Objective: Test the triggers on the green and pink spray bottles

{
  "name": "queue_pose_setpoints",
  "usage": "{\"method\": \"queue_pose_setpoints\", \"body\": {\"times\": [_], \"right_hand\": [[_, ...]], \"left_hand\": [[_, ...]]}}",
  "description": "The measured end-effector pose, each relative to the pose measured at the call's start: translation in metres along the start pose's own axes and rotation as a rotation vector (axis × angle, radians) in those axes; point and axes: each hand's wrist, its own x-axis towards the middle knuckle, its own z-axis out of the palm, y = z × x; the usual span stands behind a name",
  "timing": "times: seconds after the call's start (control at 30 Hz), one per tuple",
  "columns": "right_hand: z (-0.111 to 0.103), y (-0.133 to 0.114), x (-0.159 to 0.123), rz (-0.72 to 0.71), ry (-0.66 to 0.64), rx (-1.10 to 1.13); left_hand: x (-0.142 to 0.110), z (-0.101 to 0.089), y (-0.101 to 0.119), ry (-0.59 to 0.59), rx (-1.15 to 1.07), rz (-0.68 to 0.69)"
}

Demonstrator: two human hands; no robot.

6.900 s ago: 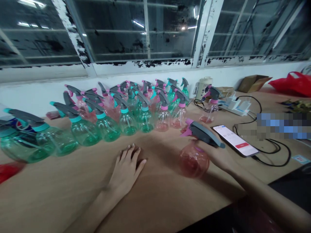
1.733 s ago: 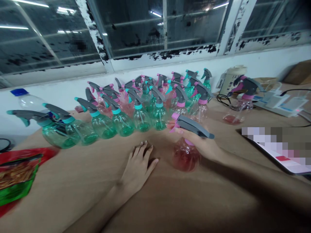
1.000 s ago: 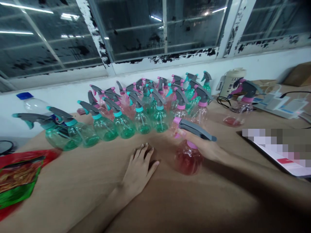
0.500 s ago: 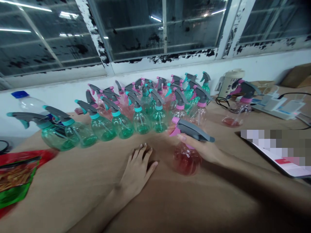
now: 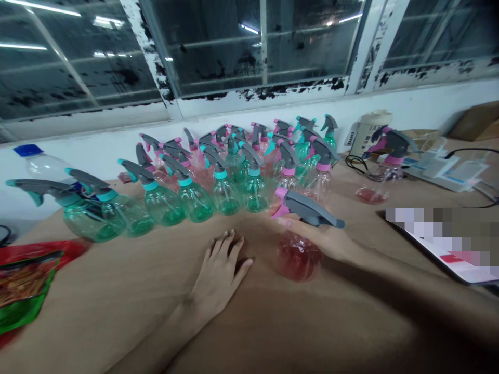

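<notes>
My right hand (image 5: 325, 238) is closed around the neck of a pink spray bottle (image 5: 299, 261), just under its grey and pink trigger head. The bottle stands upright on the table, its nozzle toward the left, and its lower part looks red. My left hand (image 5: 220, 272) lies flat on the table to the left of that bottle, fingers spread, holding nothing. Beyond the hands stand several green spray bottles (image 5: 196, 203) in a row, with pink spray bottles (image 5: 288, 179) at the row's right end and more of both colours crowded behind.
At left are a red and green snack packet (image 5: 27, 283) and a clear bottle with a blue cap (image 5: 42, 165). To the right lie a tablet-like screen (image 5: 424, 249) and a power strip with plugs (image 5: 440, 169). Another pink spray bottle (image 5: 374, 184) stands near a cup (image 5: 372, 130).
The fingers of my right hand have shifted slightly at the bottle's trigger. My left hand stays where it was, and the bottles have not moved on the table.
</notes>
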Motion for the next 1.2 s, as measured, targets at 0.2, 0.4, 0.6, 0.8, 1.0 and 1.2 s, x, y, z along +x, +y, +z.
{"method": "queue_pose_setpoints", "body": {"times": [0.2, 0.4, 0.6, 0.8, 1.0, 1.2], "right_hand": [[-0.002, 0.002, -0.001, 0.163, -0.009, -0.123], [-0.003, 0.005, -0.003, 0.12, 0.076, -0.189], [0.001, -0.004, -0.001, 0.046, -0.03, -0.061], [0.002, -0.009, -0.006, 0.071, -0.02, -0.066], [-0.009, 0.003, -0.01, -0.131, 0.092, -0.159], [-0.015, -0.002, -0.031, -0.133, 0.111, -0.436]], "left_hand": [[0.0, -0.002, 0.0, -0.002, 0.006, 0.01], [0.001, 0.0, 0.0, 0.006, 0.006, 0.011], [0.001, 0.0, -0.001, -0.007, 0.013, 0.001], [0.001, 0.0, 0.0, 0.01, 0.02, 0.011], [0.0, 0.001, 0.0, 0.013, 0.037, 0.005], [0.0, 0.004, 0.0, 0.032, 0.057, 0.009]]}}
